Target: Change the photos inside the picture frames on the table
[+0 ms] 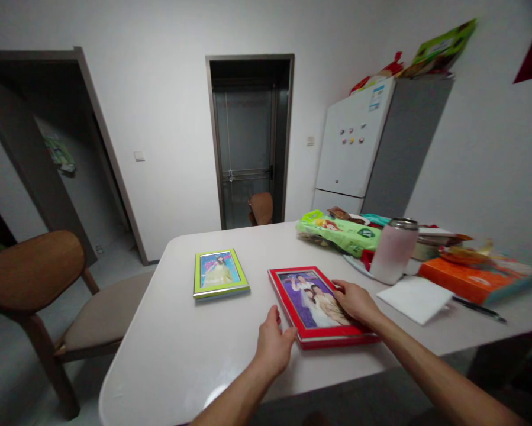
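A red picture frame point(308, 341) lies face up on the white table, holding a photo of several people against purple. My right hand point(357, 303) grips its right side, with fingertips over the border. At the frame's lower left corner is my left hand point(274, 343), fingers apart, its thumb at the edge and the index finger alongside. Whether the left hand bears on the frame is hard to tell. Farther left, a lime-green picture frame point(222, 291) rests flat, showing a figure in a yellow dress; neither hand touches it.
On the table point(172, 343), a pink bottle point(394, 251), a green snack bag point(343, 234), white paper point(414, 297), a black pen point(479, 309) and an orange box point(461, 277) crowd the right side. A wooden chair point(30, 266) stands left; a fridge point(352, 145) stands behind.
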The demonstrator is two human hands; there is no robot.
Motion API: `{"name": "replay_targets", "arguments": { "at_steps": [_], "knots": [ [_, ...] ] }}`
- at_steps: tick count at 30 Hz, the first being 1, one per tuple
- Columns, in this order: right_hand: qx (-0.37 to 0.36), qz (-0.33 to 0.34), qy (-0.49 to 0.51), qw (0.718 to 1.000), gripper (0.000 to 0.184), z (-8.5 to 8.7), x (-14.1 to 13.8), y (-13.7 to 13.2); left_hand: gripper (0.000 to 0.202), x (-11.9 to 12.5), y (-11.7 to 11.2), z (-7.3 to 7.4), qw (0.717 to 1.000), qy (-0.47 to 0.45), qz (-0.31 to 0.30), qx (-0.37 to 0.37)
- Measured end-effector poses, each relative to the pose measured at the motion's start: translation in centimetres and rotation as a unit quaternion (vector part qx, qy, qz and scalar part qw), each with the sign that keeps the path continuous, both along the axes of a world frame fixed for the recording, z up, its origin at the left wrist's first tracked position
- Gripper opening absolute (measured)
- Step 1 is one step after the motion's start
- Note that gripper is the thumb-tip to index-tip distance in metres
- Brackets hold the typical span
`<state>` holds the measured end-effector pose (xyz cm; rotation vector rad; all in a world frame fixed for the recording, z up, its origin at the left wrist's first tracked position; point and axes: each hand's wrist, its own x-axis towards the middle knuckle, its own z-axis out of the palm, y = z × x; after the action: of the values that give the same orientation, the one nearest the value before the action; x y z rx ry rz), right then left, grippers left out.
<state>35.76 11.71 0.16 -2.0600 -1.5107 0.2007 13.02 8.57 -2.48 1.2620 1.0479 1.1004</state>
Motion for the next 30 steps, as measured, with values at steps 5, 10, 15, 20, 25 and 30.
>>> {"name": "replay_targets", "arguments": {
  "at_steps": [5,10,15,20,25,30],
  "knots": [
    [0.083,0.152,-0.081,0.981,0.039,0.6,-9.0,0.9,0.051,-5.9,2.8,0.1,0.993,-0.053,0.099,-0.043],
    [0.078,0.302,-0.119,0.943,0.044,-0.1,-19.5,4.0,0.035,-11.1,5.0,0.4,0.971,-0.118,0.186,-0.09],
    [0.08,0.312,-0.149,0.935,0.043,-0.6,-24.0,5.8,0.014,-12.9,5.4,0.4,0.95,-0.2,0.216,-0.104],
    [0.078,0.351,-0.16,0.919,0.028,-0.8,-25.1,3.0,0.011,-13.8,4.7,0.1,0.927,-0.28,0.227,-0.107],
    [0.098,0.384,-0.018,0.918,0.026,-0.2,-24.9,-0.2,0.013,-14.0,2.8,0.7,0.918,-0.303,0.25,-0.06],
    [0.087,0.336,0.178,0.921,0.046,2.0,-24.5,-1.9,0.018,-13.1,0.0,3.7,0.928,-0.27,0.255,0.025]
  ]
}}
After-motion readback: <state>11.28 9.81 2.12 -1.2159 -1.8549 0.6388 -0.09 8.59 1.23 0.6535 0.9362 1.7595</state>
